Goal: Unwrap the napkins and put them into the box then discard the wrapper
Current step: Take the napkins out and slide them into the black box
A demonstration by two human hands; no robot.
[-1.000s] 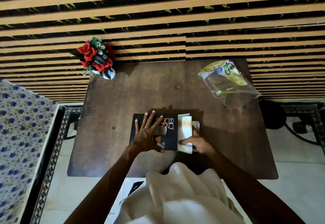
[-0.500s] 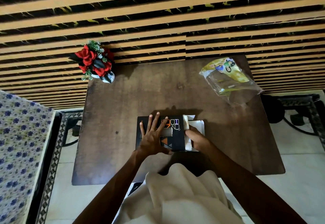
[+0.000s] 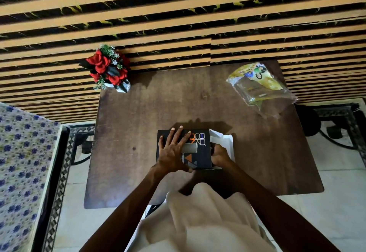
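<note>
A black napkin box [image 3: 200, 142] with orange and white print lies flat near the front middle of the brown table [image 3: 138, 123]. My left hand [image 3: 173, 152] rests spread on the box top, pressing it down. My right hand [image 3: 219, 155] is at the box's open right end, fingers pushed against the napkins inside. The box's white end flaps [image 3: 224, 138] stick out around that hand. Of the napkins almost nothing shows. The empty clear wrapper [image 3: 257, 89], printed yellow and green, lies at the table's far right corner.
A small vase of red artificial roses [image 3: 109, 69] stands at the table's far left corner. A striped wall runs behind the table. A blue-flowered cloth surface [image 3: 21, 172] lies at the left. My light garment [image 3: 200, 218] covers the near edge.
The napkin stack that stuck out of the box's right end has gone inside as my right hand pushed it leftward. My left hand stayed flat on the box.
</note>
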